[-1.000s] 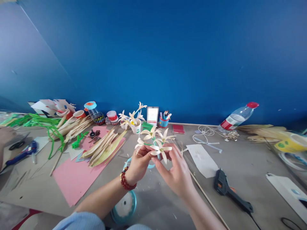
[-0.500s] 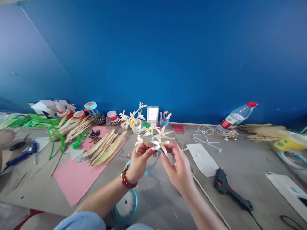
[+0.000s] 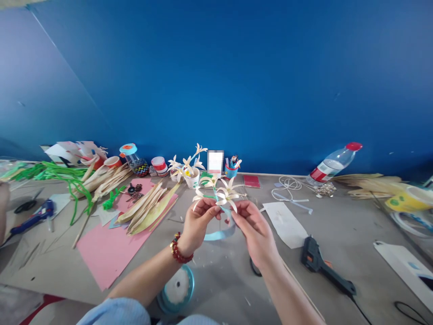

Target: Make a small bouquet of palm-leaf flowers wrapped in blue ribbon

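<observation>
Between my hands stands a spray of cream flowers (image 3: 227, 195) with pointed petals, made of something like dried husk. My left hand (image 3: 196, 225) is closed on its stem just below the blooms, thumb against fingers. My right hand (image 3: 256, 232) pinches a light blue ribbon (image 3: 219, 235) close to the stem. The ribbon hangs in a loop below the flowers and passes behind my left hand. Near my left forearm lies a ribbon spool (image 3: 178, 285) with a white centre. My fingers partly hide the stem.
A black glue gun (image 3: 326, 266) with its cord lies to the right, near a white paper (image 3: 286, 224). On the left are pink sheets (image 3: 104, 255), dried husks (image 3: 145, 210) and a blue glue gun (image 3: 34, 216). A flower pot (image 3: 192, 180) and a bottle (image 3: 333, 164) stand at the back. Another person's hand (image 3: 3, 207) shows at far left.
My right hand has shifted slightly right and drawn the ribbon out, so its loop shows wider below the flowers. The flowers have turned a little. The other person's hand at far left has moved.
</observation>
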### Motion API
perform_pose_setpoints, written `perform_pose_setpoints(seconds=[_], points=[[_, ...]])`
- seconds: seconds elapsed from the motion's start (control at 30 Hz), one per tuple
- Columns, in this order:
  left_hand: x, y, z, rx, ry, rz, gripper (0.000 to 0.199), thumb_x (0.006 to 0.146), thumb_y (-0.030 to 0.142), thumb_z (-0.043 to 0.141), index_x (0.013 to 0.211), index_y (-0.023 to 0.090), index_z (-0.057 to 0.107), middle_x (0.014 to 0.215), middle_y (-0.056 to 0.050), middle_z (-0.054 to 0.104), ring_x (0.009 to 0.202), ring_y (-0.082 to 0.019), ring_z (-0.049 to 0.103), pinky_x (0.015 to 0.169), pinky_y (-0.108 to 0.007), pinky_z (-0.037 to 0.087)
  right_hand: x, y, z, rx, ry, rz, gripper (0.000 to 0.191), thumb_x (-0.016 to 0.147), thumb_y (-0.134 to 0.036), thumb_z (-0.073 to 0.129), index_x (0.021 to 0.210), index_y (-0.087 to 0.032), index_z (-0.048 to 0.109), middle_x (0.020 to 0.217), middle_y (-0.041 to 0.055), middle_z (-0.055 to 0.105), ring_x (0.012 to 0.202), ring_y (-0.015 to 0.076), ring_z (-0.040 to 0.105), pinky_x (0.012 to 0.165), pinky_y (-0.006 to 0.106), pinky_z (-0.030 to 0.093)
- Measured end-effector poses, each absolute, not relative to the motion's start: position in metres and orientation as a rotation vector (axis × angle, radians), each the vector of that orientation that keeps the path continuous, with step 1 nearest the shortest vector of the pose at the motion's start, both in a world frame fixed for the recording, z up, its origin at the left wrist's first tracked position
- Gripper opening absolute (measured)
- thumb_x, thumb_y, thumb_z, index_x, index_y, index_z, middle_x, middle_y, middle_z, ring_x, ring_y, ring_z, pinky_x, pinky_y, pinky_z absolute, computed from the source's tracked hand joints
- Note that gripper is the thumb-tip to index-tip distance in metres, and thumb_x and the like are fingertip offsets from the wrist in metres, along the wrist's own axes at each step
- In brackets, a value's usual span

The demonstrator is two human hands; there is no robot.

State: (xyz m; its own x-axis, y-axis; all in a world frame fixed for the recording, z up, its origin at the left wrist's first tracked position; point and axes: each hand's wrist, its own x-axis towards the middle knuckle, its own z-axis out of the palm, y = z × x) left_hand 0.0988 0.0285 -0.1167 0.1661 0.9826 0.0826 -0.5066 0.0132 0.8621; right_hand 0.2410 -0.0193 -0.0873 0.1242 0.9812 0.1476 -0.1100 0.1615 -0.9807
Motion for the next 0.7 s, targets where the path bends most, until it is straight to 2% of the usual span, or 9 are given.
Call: perform_pose_setpoints(seconds=[0.1, 0.23, 0.3, 0.37, 0.43, 0.5, 0.6, 0.7], points=[[0.099, 0.027, -0.117, 0.937, 0.659, 1.268, 0.016, 0.075, 0.025, 0.08, 0.081, 0.016, 0.068, 0.068, 0.001, 0.068, 0.06, -0.011, 0.06, 0.064, -0.024, 0.049, 0.24, -0.02, -0.085, -0.899, -0.917, 1.296, 0.014, 0.086, -0.034, 0.061, 0.088, -0.022, 0.054, 0.069, -0.0035, 0.055, 0.056, 0.0122, 0.054, 0.061, 0.028, 0.05], [0.1, 0.026, -0.115, 0.966, 0.654, 1.262, 0.015, 0.076, 0.025, 0.08, 0.079, 0.015, 0.068, 0.066, 0.001, 0.067, 0.059, -0.009, 0.06, 0.065, -0.023, 0.047, 0.239, -0.023, -0.086, -0.932, -0.981, 1.286, 0.01, 0.09, -0.032, 0.055, 0.092, -0.022, 0.052, 0.06, -0.0068, 0.046, 0.043, 0.0086, 0.036, 0.043, 0.021, 0.034], [0.1, 0.026, -0.113, 0.964, 0.664, 1.275, 0.016, 0.076, 0.026, 0.08, 0.078, 0.015, 0.068, 0.064, 0.001, 0.066, 0.059, -0.01, 0.06, 0.064, -0.023, 0.047, 0.239, -0.024, -0.087, -1.06, -1.2, 1.081, 0.012, 0.09, -0.029, 0.057, 0.098, -0.023, 0.054, 0.068, -0.0029, 0.055, 0.049, 0.0112, 0.046, 0.046, 0.022, 0.037], [0.1, 0.025, -0.111, 0.965, 0.679, 1.287, 0.018, 0.075, 0.028, 0.081, 0.077, 0.015, 0.068, 0.063, 0.001, 0.066, 0.058, -0.011, 0.06, 0.064, -0.024, 0.048, 0.241, -0.025, -0.087, -1.177, -1.45, 0.716, 0.013, 0.087, -0.023, 0.059, 0.1, -0.023, 0.056, 0.083, 0.0027, 0.063, 0.069, 0.0173, 0.06, 0.059, 0.027, 0.048], [0.1, 0.025, -0.11, 0.963, 0.691, 1.295, 0.019, 0.074, 0.029, 0.082, 0.077, 0.015, 0.069, 0.063, 0.001, 0.066, 0.058, -0.011, 0.06, 0.064, -0.025, 0.049, 0.242, -0.024, -0.087, -1.233, -1.625, 0.367, 0.011, 0.088, -0.018, 0.055, 0.097, -0.023, 0.059, 0.087, 0.0051, 0.064, 0.081, 0.0212, 0.064, 0.069, 0.03, 0.051], [0.1, 0.024, -0.109, 0.959, 0.695, 1.301, 0.019, 0.073, 0.03, 0.082, 0.077, 0.015, 0.07, 0.064, 0.001, 0.066, 0.058, -0.011, 0.061, 0.064, -0.025, 0.05, 0.244, -0.023, -0.086, -1.258, -1.728, 0.16, 0.01, 0.093, -0.017, 0.051, 0.096, -0.023, 0.059, 0.084, 0.0053, 0.064, 0.075, 0.0204, 0.065, 0.065, 0.029, 0.05], [0.1, 0.024, -0.109, 0.955, 0.709, 1.307, 0.02, 0.072, 0.03, 0.083, 0.077, 0.016, 0.07, 0.065, 0.001, 0.067, 0.058, -0.011, 0.061, 0.063, -0.026, 0.051, 0.244, -0.022, -0.083, -1.299, -1.795, 0.03, 0.009, 0.096, -0.019, 0.05, 0.095, -0.023, 0.058, 0.084, 0.0054, 0.065, 0.064, 0.0175, 0.063, 0.056, 0.027, 0.046], [0.1, 0.024, -0.109, 0.952, 0.713, 1.302, 0.02, 0.071, 0.029, 0.084, 0.076, 0.016, 0.07, 0.064, 0.001, 0.067, 0.057, -0.011, 0.061, 0.063, -0.025, 0.05, 0.244, -0.022, -0.077, -1.292, -1.82, 0.047, 0.009, 0.097, -0.019, 0.047, 0.095, -0.022, 0.056, 0.089, 0.0075, 0.065, 0.069, 0.0186, 0.064, 0.056, 0.027, 0.046]])
